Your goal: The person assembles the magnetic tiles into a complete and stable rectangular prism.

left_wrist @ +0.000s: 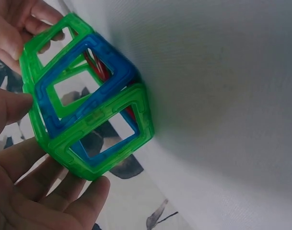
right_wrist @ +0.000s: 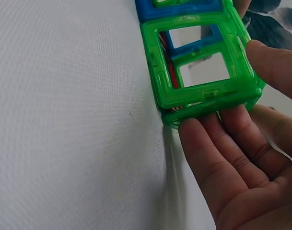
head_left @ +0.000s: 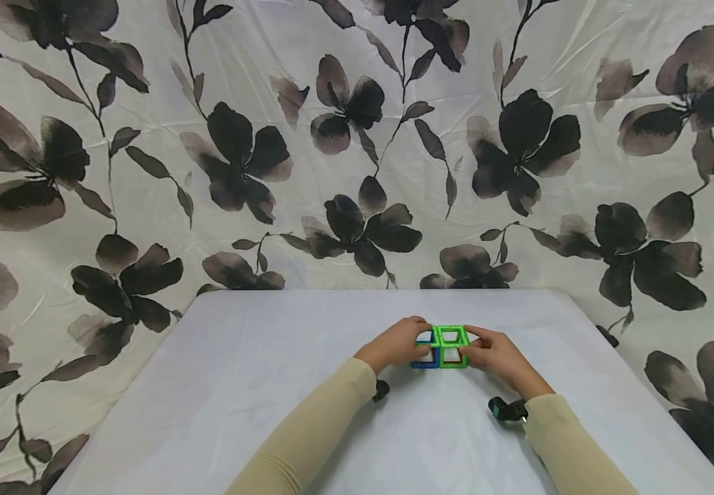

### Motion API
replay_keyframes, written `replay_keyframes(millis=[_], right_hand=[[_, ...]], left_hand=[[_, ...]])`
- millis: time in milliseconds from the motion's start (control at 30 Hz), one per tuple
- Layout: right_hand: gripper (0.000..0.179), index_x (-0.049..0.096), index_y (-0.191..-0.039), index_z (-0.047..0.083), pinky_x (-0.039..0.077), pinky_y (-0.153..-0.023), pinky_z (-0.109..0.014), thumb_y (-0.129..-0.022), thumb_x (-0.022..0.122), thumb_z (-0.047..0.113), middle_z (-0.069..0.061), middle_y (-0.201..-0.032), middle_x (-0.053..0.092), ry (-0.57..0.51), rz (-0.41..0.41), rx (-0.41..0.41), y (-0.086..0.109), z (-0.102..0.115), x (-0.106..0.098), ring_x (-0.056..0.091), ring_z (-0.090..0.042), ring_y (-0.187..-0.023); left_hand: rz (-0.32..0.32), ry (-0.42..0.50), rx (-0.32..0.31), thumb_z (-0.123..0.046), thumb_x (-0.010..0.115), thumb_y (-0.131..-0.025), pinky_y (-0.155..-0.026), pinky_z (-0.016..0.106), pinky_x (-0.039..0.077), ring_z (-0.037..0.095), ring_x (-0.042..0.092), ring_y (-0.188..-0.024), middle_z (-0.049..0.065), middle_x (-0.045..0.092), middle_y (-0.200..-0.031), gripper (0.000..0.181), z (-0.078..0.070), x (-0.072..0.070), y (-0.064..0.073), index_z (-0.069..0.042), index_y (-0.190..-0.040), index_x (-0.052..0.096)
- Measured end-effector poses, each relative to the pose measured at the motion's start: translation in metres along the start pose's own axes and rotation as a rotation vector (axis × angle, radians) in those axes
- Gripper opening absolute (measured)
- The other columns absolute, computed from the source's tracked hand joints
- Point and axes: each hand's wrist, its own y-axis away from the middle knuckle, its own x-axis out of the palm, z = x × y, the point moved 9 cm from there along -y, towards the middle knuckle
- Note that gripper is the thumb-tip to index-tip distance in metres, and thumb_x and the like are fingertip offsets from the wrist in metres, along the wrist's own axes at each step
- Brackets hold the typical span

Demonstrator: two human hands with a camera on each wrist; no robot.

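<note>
Near the middle of the white tabletop sits a small box-like build of see-through magnetic tiles (head_left: 453,346), square frames in green and blue. My left hand (head_left: 396,344) holds its left side; in the left wrist view the left thumb (left_wrist: 11,106) is at the upper edge and the fingers spread along a green tile (left_wrist: 95,117) beside a blue tile (left_wrist: 121,67). Opposite, my right hand (head_left: 500,359) grips the green right end, with thumb above and fingers (right_wrist: 203,148) along the end face. Something red (left_wrist: 100,71) shows inside, low down, partly hidden by the frames.
The white-covered table (head_left: 220,385) narrows toward its far edge. Behind it hangs a pale cloth (head_left: 431,172) with dark flowers. A small black device (head_left: 508,410) is worn under the right wrist, and another (head_left: 381,390) at the left wrist.
</note>
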Motion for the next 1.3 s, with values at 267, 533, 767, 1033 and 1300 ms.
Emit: replay_keyframes(millis=[267, 533, 767, 1033, 1300], right_hand=[[0.071, 0.041, -0.147, 0.011, 0.056, -0.077, -0.031, -0.087, 0.071, 0.034, -0.013, -0.11, 0.065, 0.029, -0.01, -0.016, 0.0, -0.002, 0.004, 0.062, -0.017, -0.091], [0.07, 0.038, -0.148, 0.011, 0.057, -0.083, -0.033, -0.088, 0.071, 0.02, -0.015, -0.109, 0.063, -0.012, 0.036, -0.044, -0.001, 0.0, 0.005, 0.061, -0.018, -0.094], [0.071, 0.034, -0.151, 0.012, 0.057, -0.084, -0.033, -0.089, 0.069, 0.01, -0.017, -0.114, 0.062, -0.053, 0.088, -0.063, -0.005, -0.001, 0.002, 0.062, -0.019, -0.097], [0.071, 0.033, -0.151, 0.01, 0.057, -0.082, -0.033, -0.089, 0.068, 0.01, -0.017, -0.113, 0.063, -0.061, 0.122, -0.083, -0.01, 0.003, 0.009, 0.064, -0.019, -0.095], [0.069, 0.035, -0.151, 0.012, 0.058, -0.083, -0.033, -0.089, 0.068, 0.012, -0.017, -0.115, 0.064, -0.053, 0.117, -0.084, -0.015, 0.002, 0.009, 0.064, -0.02, -0.096]], left_hand=[[-0.026, 0.104, -0.029, -0.033, 0.063, -0.092, -0.109, 0.036, 0.042, 0.018, 0.047, -0.129, 0.005, 0.043, -0.149, 0.061, 0.011, 0.007, 0.005, -0.019, -0.148, 0.042], [-0.024, 0.306, -0.156, -0.03, 0.083, -0.076, -0.108, 0.042, 0.041, 0.018, 0.052, -0.121, 0.005, 0.053, -0.14, 0.1, 0.039, 0.018, 0.008, -0.025, -0.155, 0.022], [0.008, 0.317, -0.176, -0.021, 0.083, -0.077, -0.108, 0.042, 0.041, 0.017, 0.054, -0.118, 0.005, 0.054, -0.139, 0.099, 0.044, 0.019, 0.007, -0.028, -0.155, 0.022], [0.004, 0.278, -0.197, -0.019, 0.082, -0.078, -0.109, 0.042, 0.041, 0.019, 0.053, -0.122, 0.004, 0.054, -0.14, 0.091, 0.051, 0.015, 0.007, -0.025, -0.152, 0.03], [-0.003, 0.261, -0.188, -0.019, 0.084, -0.076, -0.107, 0.042, 0.042, 0.017, 0.055, -0.116, 0.002, 0.057, -0.136, 0.089, 0.052, 0.011, 0.007, -0.024, -0.15, 0.034]])
